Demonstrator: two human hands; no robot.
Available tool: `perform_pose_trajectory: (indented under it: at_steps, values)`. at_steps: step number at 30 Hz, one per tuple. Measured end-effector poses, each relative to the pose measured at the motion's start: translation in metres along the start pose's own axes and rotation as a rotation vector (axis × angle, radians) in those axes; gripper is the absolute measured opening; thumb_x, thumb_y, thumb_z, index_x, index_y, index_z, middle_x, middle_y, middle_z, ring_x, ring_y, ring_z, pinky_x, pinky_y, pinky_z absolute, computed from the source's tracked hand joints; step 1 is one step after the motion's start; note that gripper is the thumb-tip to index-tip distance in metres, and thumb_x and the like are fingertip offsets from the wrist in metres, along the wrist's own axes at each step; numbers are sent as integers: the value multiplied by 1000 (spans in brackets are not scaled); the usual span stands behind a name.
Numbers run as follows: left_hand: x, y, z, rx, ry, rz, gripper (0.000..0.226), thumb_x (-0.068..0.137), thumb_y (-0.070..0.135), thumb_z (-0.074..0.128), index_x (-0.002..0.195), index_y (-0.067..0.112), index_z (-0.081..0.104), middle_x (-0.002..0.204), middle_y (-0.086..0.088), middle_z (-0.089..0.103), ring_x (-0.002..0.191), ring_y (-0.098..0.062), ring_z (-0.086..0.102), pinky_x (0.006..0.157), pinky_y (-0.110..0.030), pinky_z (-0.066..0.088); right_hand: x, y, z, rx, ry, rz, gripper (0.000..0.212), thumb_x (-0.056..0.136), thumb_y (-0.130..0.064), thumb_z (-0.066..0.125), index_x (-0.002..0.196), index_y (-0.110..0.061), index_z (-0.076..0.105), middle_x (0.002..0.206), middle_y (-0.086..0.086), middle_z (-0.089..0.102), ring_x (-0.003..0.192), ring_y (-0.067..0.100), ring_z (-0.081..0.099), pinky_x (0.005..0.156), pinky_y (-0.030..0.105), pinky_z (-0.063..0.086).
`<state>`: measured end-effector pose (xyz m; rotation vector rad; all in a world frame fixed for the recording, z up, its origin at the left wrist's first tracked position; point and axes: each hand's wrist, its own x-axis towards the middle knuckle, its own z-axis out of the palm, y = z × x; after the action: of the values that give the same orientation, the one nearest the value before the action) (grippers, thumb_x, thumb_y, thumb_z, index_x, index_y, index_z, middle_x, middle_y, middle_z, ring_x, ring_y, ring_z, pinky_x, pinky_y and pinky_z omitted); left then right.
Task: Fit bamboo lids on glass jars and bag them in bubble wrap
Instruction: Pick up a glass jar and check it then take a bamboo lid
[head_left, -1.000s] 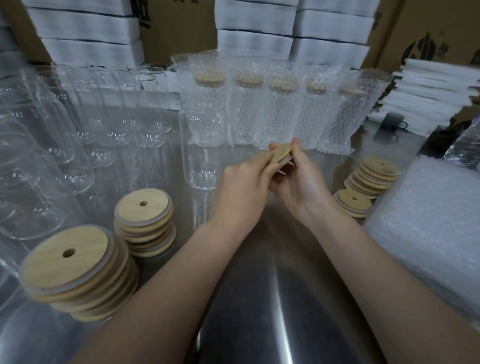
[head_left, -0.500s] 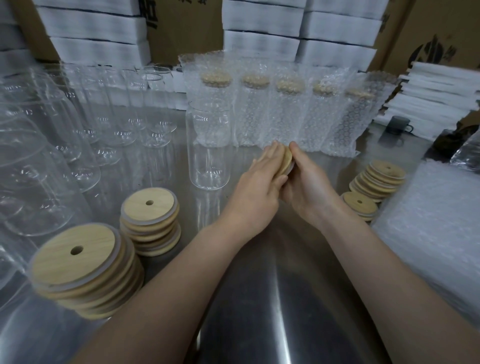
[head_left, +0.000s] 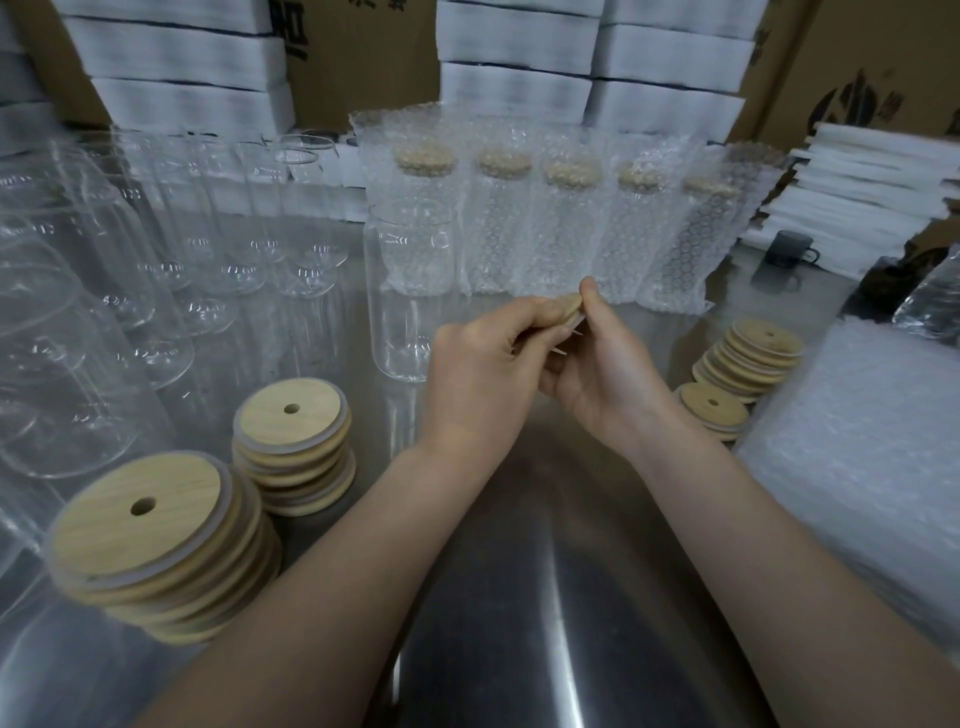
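Both hands hold one bamboo lid (head_left: 569, 306) edge-on above the steel table (head_left: 519, 597). My left hand (head_left: 483, 371) grips its left side and my right hand (head_left: 605, 364) pinches its right edge between thumb and fingers. Most of the lid is hidden by the fingers. An open, lidless glass jar (head_left: 408, 291) stands just left of the hands. Behind it stands a row of several lidded jars in bubble wrap bags (head_left: 561, 218).
Stacks of bamboo lids sit at the near left (head_left: 150, 535), left of centre (head_left: 293, 441) and at the right (head_left: 748, 364). Several bare glass jars (head_left: 156, 270) crowd the left. A pile of bubble wrap bags (head_left: 872, 457) lies at the right. White boxes (head_left: 519, 47) line the back.
The hands pressed together on the lid half a second ago, then parted slightly; the right thumb now pinches its upper edge. The view shifted a little.
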<state>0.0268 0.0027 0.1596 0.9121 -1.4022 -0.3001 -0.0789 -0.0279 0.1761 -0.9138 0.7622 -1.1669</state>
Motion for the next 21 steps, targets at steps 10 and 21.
perform_pose_trajectory:
  at_steps: [10,21]
  values:
    - [0,6,-7,315,75,-67,28,79,38,78,71,13,67,68,7,68,67,-18,65,63,-42,52,6,0,-5,-48,100,-106,42,103,-44,40,110,-6,56,99,17,60,85,26,71,64,38,60]
    - [11,5,-19,482,449,-31,58,78,22,72,128,4,52,135,-18,44,126,-33,44,105,-43,34,11,-3,-13,27,193,-140,34,99,-43,52,94,-10,54,78,11,62,66,24,71,61,39,59]
